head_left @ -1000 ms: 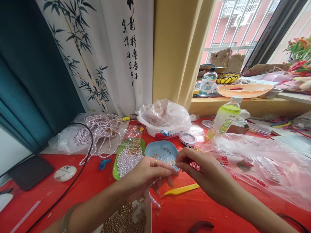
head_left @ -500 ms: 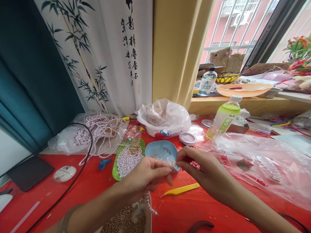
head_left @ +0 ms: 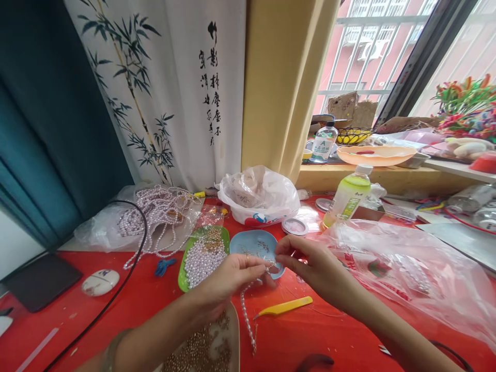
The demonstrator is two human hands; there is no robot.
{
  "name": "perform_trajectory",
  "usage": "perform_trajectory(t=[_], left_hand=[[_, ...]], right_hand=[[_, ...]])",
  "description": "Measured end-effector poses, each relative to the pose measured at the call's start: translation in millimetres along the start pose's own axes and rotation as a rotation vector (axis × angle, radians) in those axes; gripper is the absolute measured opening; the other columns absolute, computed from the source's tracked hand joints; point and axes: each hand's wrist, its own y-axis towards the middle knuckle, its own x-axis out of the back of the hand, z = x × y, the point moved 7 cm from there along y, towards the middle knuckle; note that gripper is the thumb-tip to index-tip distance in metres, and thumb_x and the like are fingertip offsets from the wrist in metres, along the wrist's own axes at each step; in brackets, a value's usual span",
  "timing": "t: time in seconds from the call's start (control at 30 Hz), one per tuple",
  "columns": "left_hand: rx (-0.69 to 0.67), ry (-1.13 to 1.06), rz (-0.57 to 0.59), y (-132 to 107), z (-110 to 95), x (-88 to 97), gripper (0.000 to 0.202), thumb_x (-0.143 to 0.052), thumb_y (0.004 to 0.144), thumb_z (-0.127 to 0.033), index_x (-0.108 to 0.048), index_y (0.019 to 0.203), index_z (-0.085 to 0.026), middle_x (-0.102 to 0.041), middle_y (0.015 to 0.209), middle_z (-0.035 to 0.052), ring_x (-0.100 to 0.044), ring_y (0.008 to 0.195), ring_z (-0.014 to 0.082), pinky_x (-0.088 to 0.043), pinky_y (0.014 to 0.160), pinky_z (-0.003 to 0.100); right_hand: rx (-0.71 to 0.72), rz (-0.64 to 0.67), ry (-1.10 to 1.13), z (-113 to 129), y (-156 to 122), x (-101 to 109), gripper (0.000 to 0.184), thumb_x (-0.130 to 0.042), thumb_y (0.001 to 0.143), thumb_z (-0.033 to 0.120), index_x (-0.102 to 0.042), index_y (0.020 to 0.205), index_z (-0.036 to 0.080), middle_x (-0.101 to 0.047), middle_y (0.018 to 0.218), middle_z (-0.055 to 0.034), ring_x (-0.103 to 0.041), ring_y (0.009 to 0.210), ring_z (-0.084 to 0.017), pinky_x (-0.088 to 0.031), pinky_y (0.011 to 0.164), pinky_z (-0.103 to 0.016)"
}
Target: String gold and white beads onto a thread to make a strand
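Observation:
My left hand (head_left: 232,276) is closed in a pinch on the top of a short strand of pearl beads (head_left: 248,323) that hangs down over the red table (head_left: 127,305). My right hand (head_left: 310,263) is pinched too, fingertips almost meeting the left ones, on something too fine to make out. Both hands hover at the near edge of a blue dish (head_left: 253,243) of small metal bits. A green tray (head_left: 201,256) of loose pearls lies just to its left. Yellow tweezers (head_left: 284,307) lie below my right hand.
A tray of gold beads (head_left: 203,351) sits at the near edge. Pearl strands on plastic (head_left: 155,217) lie far left, a white bag (head_left: 259,196) behind the dishes, a green bottle (head_left: 346,196) and a crumpled clear bag (head_left: 406,268) to the right. A black cable (head_left: 127,268) crosses the left.
The pearl strand now hangs straighter and lower from my left hand. Both hands stay pinched together; the view has tilted up a little.

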Motion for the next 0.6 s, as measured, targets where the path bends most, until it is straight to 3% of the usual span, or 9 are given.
perform_trajectory(t=[0.17, 0.3, 0.37, 0.47, 0.6], left_hand=[[0.015, -0.020, -0.012, 0.4, 2.8, 3.4, 0.027, -0.060, 0.067, -0.032, -0.062, 0.084, -0.011, -0.062, 0.071, 0.0060, -0.055, 0.065, 0.0109, -0.039, 0.066, 0.024], [0.041, -0.055, -0.015, 0.7, 4.0, 6.1, 0.027, -0.059, 0.067, -0.031, -0.061, 0.087, -0.012, -0.062, 0.075, 0.0054, -0.057, 0.067, 0.0113, -0.041, 0.068, 0.025], [0.041, -0.063, -0.029, 1.3, 3.5, 8.0, 0.026, -0.059, 0.068, -0.029, -0.061, 0.087, -0.012, -0.062, 0.075, 0.0047, -0.056, 0.066, 0.0098, -0.041, 0.067, 0.024], [0.056, -0.062, -0.064, 1.9, 4.0, 11.6, 0.026, -0.060, 0.067, -0.028, -0.061, 0.087, -0.011, -0.061, 0.075, 0.0045, -0.055, 0.062, 0.0079, -0.041, 0.064, 0.021], [0.056, -0.068, -0.070, 1.0, 3.5, 14.1, 0.026, -0.061, 0.067, -0.028, -0.061, 0.088, -0.011, -0.061, 0.075, 0.0049, -0.054, 0.060, 0.0073, -0.041, 0.061, 0.020]], right_hand=[[-0.040, -0.108, -0.211, -13.6, -15.2, 3.0, 0.011, -0.042, 0.079, 0.022, -0.052, 0.076, 0.019, -0.059, 0.068, -0.0016, -0.053, 0.060, -0.014, -0.042, 0.052, -0.025], [-0.050, -0.015, -0.283, -18.2, -49.1, -18.6, 0.015, -0.039, 0.082, 0.021, -0.053, 0.076, 0.020, -0.060, 0.076, -0.0031, -0.056, 0.068, -0.015, -0.046, 0.060, -0.028], [-0.046, 0.064, -0.287, -20.1, -68.3, -33.4, 0.014, -0.044, 0.080, 0.022, -0.055, 0.088, 0.020, -0.061, 0.089, -0.0054, -0.057, 0.079, -0.017, -0.048, 0.068, -0.030], [-0.032, 0.147, -0.317, -24.1, -91.2, -49.8, 0.038, -0.053, 0.074, 0.031, -0.051, 0.109, 0.018, -0.053, 0.113, -0.0100, -0.049, 0.103, -0.023, -0.043, 0.085, -0.037], [-0.002, 0.230, -0.335, -30.8, -107.4, -62.6, 0.068, -0.055, 0.065, 0.052, -0.045, 0.118, 0.010, -0.045, 0.122, -0.0177, -0.041, 0.112, -0.031, -0.038, 0.089, -0.043]])
